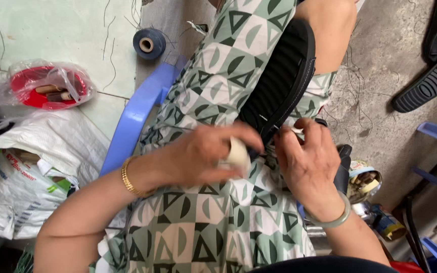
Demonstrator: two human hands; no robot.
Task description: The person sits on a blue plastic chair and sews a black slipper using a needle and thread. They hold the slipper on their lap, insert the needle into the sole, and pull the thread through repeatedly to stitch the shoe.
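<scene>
Two bare hands work at the centre of the frame, over a lap covered in green-and-white patterned fabric [213,222]. A black shoe sole [279,81] lies lengthwise on the lap, ribbed face up, running from the upper centre of the frame down to the hands.

Left hand [203,154]: grip closed — the fingers curl around a small white wrapped object [237,154], and the fingertips sit at the near end of the sole. A gold bracelet [127,179] circles this wrist.

Right hand [307,162]: grip closed in a pinch at the near edge of the sole, just beside the left hand; what the fingertips hold is too small to tell. A pale green bangle [332,218] circles this wrist.

Surroundings:
- Blue plastic stool [135,119] — left of the lap, partly covered by the fabric.
- Dark blue thread spool [149,44] — upper left of centre, on the floor.
- Red dish in a clear plastic bag [49,83] — upper left.
- White sack [26,172] — lower left.
- Second black ribbed sole [428,83] — upper right, on the concrete floor, well apart from the hands.
- Open tin of small items [364,183] — right of the right wrist.
</scene>
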